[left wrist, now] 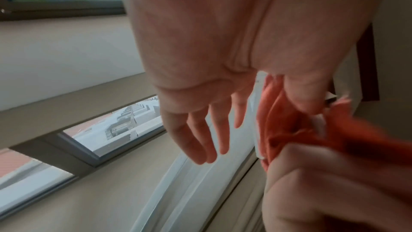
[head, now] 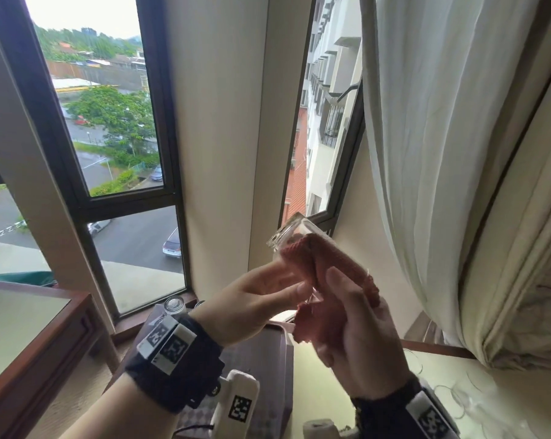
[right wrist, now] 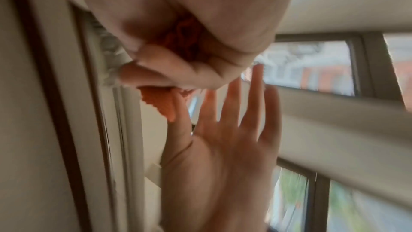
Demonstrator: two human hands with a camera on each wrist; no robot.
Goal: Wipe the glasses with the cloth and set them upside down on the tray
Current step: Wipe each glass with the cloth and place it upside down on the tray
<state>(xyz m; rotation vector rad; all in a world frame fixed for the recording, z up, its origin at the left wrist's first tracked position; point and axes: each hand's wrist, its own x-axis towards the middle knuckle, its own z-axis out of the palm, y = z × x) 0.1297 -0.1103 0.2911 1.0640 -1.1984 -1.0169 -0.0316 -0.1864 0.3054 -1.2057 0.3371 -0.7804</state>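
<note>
In the head view I hold a clear glass (head: 291, 234) up before the window, its thick base tilted up and to the left. An orange cloth (head: 328, 264) is stuffed into it and wrapped over its side. My right hand (head: 353, 331) grips the cloth (right wrist: 185, 41) around the glass. My left hand (head: 268, 296) has straight, spread fingers (right wrist: 231, 108) beside the glass edge (left wrist: 258, 112), with its thumb (left wrist: 305, 94) lying against the cloth (left wrist: 287, 123). Below my hands lies the grey tray (head: 258, 353). One glass (head: 174, 306) stands upside down at its far end.
Clear glasses (head: 470, 394) stand on the pale table (head: 347, 391) at the lower right. A white curtain (head: 442, 153) hangs close on the right. A wood-framed table (head: 30, 327) is at the left, with window panes (head: 109, 122) straight ahead.
</note>
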